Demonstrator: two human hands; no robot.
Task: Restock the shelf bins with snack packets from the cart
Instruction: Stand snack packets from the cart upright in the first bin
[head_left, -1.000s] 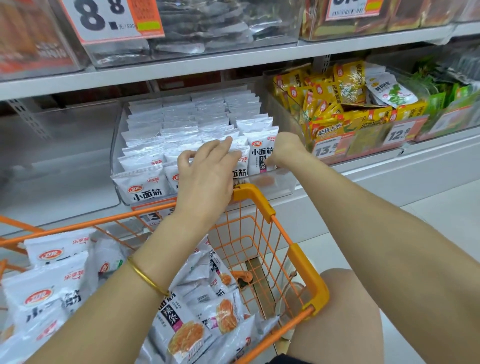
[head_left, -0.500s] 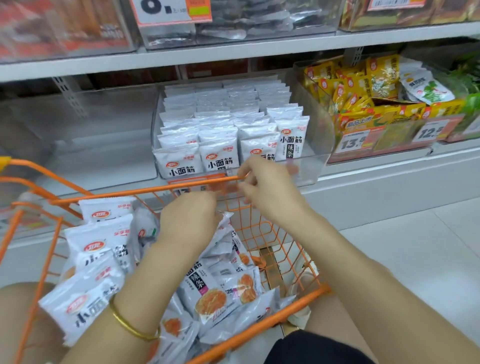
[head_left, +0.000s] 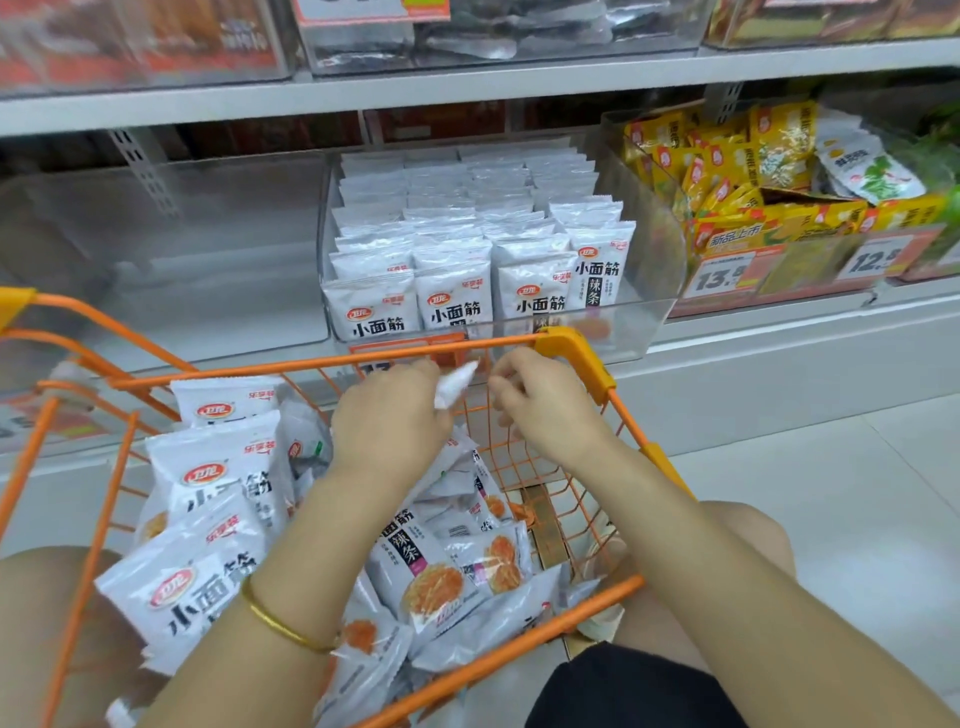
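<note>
Your left hand pinches a packet; right hand fingers curl, grip unclear. Clear the cart rim, stand it upright in the twelve-o'clock bin.

One head-worn wide-angle view, looking forward and down; orange wire cart close below from 6 to 9 o'clock; clear plastic shelf bin near at 12 o'clock; pale tiled floor at 4 o'clock.

Both forearms reach forward side by side, hands close together, backs up. Left hand pinches a white packet in curled fingers. Right hand has its fingers curled, grip unclear.
</note>
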